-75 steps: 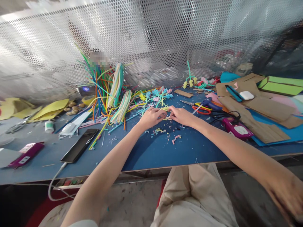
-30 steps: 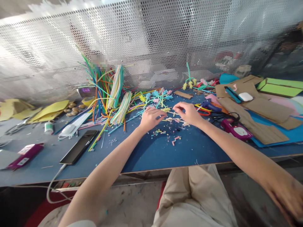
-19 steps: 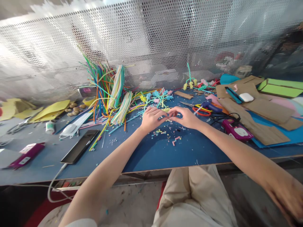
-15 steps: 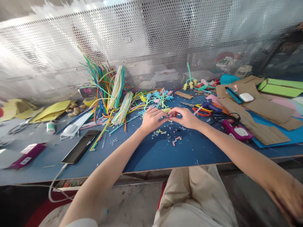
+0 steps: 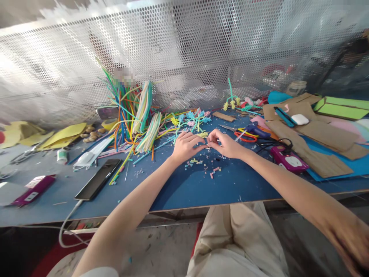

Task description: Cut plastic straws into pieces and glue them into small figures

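Over the blue table, my left hand [image 5: 186, 147] and my right hand [image 5: 223, 144] meet at the fingertips. Both are closed in a pinch, and whatever lies between them is too small to make out. Right behind the fingers is a bit of yellow pipe cleaner [image 5: 203, 135]. Small yellow snippets [image 5: 197, 161] and pink snippets [image 5: 215, 171] lie scattered just below the hands. Pipe-cleaner sprigs [image 5: 194, 119] in blue, pink and yellow rest beyond them. To the right of my right hand are orange-handled scissors [image 5: 245, 135].
Bundled pipe cleaners [image 5: 142, 111] stand at the back left, against a perforated metal screen [image 5: 187, 50]. A phone [image 5: 98, 179] on a cable lies front left. Cardboard pieces [image 5: 311, 148], a magenta box [image 5: 290, 158] and blue pliers [image 5: 261, 130] occupy the right side.
My right hand's fingers have curled in and shifted slightly, still meeting the left fingertips. My left hand and the things on the table look almost unchanged.
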{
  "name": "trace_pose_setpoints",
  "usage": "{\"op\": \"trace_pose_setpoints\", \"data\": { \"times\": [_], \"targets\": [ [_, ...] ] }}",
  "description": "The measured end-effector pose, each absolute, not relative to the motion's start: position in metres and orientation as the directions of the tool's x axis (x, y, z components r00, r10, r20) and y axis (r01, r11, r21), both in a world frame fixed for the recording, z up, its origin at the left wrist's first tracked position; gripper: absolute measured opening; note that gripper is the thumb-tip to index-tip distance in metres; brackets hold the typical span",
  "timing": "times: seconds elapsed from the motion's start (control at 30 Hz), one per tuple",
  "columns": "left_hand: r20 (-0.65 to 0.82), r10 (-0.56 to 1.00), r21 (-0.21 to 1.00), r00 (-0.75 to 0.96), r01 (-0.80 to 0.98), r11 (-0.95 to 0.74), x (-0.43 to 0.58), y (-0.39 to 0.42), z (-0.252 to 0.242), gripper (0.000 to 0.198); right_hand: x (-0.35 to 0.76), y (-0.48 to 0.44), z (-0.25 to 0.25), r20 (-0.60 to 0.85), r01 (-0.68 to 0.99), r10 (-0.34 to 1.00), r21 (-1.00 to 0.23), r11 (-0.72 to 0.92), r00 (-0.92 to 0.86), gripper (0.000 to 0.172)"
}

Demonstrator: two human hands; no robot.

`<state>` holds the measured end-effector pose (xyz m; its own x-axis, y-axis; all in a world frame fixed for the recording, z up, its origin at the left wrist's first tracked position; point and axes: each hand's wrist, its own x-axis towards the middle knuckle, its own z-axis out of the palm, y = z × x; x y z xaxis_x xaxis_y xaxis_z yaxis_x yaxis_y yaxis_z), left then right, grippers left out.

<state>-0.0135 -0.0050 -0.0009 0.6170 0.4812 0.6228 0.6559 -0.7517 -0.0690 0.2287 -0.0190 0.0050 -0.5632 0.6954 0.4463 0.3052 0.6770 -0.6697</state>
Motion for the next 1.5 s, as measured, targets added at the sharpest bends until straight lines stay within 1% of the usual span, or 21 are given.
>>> {"op": "trace_pose_setpoints", "data": {
  "times": [0.1, 0.3, 0.37, 0.43, 0.57, 0.63, 0.7, 0.73, 0.8, 0.87, 0.9, 0.93, 1.0, 1.07, 1.17, 1.23, 1.33, 1.5],
  "targets": [
    [0.624, 0.489, -0.053, 0.609, 0.658, -0.752, -0.013, -0.005, 0.000, 0.026, 0.230, -0.019, 0.005, 0.459, 0.295, 0.700, -0.677, 0.674, -0.547, 0.012],
    [0.637, 0.468, -0.074, 0.613, 0.653, -0.754, -0.011, -0.008, 0.003, 0.023, 0.232, -0.018, 0.007, 0.466, 0.297, 0.686, -0.660, 0.690, -0.559, 0.010],
    [0.630, 0.477, -0.056, 0.612, 0.649, -0.758, -0.010, -0.010, 0.004, 0.024, 0.231, -0.019, 0.008, 0.478, 0.286, 0.669, -0.647, 0.707, -0.569, 0.008],
    [0.630, 0.501, -0.010, 0.593, 0.652, -0.758, -0.007, -0.013, 0.005, 0.025, 0.231, -0.019, 0.008, 0.494, 0.284, 0.659, -0.633, 0.720, -0.567, 0.008],
    [0.660, 0.560, 0.148, 0.501, 0.644, -0.751, 0.002, -0.021, 0.008, 0.028, 0.231, -0.019, 0.006, 0.589, 0.303, 0.658, -0.592, 0.747, -0.469, 0.011],
    [0.654, 0.575, 0.204, 0.491, 0.618, -0.759, 0.005, -0.025, 0.008, 0.028, 0.231, -0.019, 0.005, 0.637, 0.308, 0.652, -0.576, 0.757, -0.412, 0.013],
    [0.640, 0.595, 0.254, 0.486, 0.597, -0.761, 0.008, -0.026, 0.007, 0.027, 0.231, -0.019, 0.004, 0.652, 0.317, 0.651, -0.569, 0.759, -0.388, 0.014],
    [0.627, 0.616, 0.298, 0.476, 0.584, -0.755, 0.009, -0.027, 0.006, 0.028, 0.230, -0.019, 0.004, 0.653, 0.325, 0.653, -0.566, 0.758, -0.383, 0.014],
    [0.589, 0.688, 0.453, 0.425, 0.532, -0.716, 0.012, -0.027, 0.004, 0.031, 0.230, -0.020, 0.004, 0.656, 0.335, 0.653, -0.561, 0.757, -0.378, 0.014],
    [0.521, 0.765, 0.638, 0.378, 0.424, -0.643, 0.014, -0.027, 0.003, 0.036, 0.230, -0.021, 0.004, 0.664, 0.339, 0.651, -0.556, 0.759, -0.368, 0.014],
    [0.483, 0.792, 0.710, 0.374, 0.362, -0.604, 0.015, -0.027, 0.003, 0.040, 0.230, -0.021, 0.004, 0.669, 0.344, 0.651, -0.554, 0.759, -0.359, 0.014],
    [0.451, 0.808, 0.762, 0.379, 0.308, -0.570, 0.016, -0.028, 0.003, 0.043, 0.230, -0.021, 0.005, 0.671, 0.350, 0.653, -0.553, 0.756, -0.350, 0.015],
    [0.404, 0.816, 0.822, 0.414, 0.228, -0.522, 0.017, -0.029, 0.004, 0.048, 0.231, -0.020, 0.005, 0.678, 0.363, 0.657, -0.552, 0.751, -0.329, 0.015],
    [0.371, 0.816, 0.856, 0.443, 0.179, -0.486, 0.016, -0.030, 0.005, 0.051, 0.231, -0.019, 0.006, 0.693, 0.370, 0.651, -0.543, 0.754, -0.309, 0.014],
    [0.347, 0.808, 0.869, 0.476, 0.161, -0.469, 0.014, -0.032, 0.006, 0.054, 0.231, -0.019, 0.006, 0.720, 0.383, 0.630, -0.516, 0.766, -0.289, 0.015],
    [0.344, 0.802, 0.869, 0.489, 0.156, -0.469, 0.013, -0.033, 0.006, 0.054, 0.231, -0.018, 0.006, 0.729, 0.396, 0.624, -0.503, 0.768, -0.284, 0.015],
    [0.336, 0.802, 0.895, 0.494, 0.098, -0.435, 0.013, -0.033, 0.007, 0.052, 0.231, -0.017, 0.004, 0.727, 0.416, 0.622, -0.489, 0.767, -0.291, 0.015],
    [0.327, 0.800, 0.918, 0.503, 0.032, -0.396, 0.013, -0.033, 0.007, 0.054, 0.232, -0.012, 0.001, 0.760, 0.379, 0.584, -0.470, 0.797, -0.284, 0.016]
  ]
}}
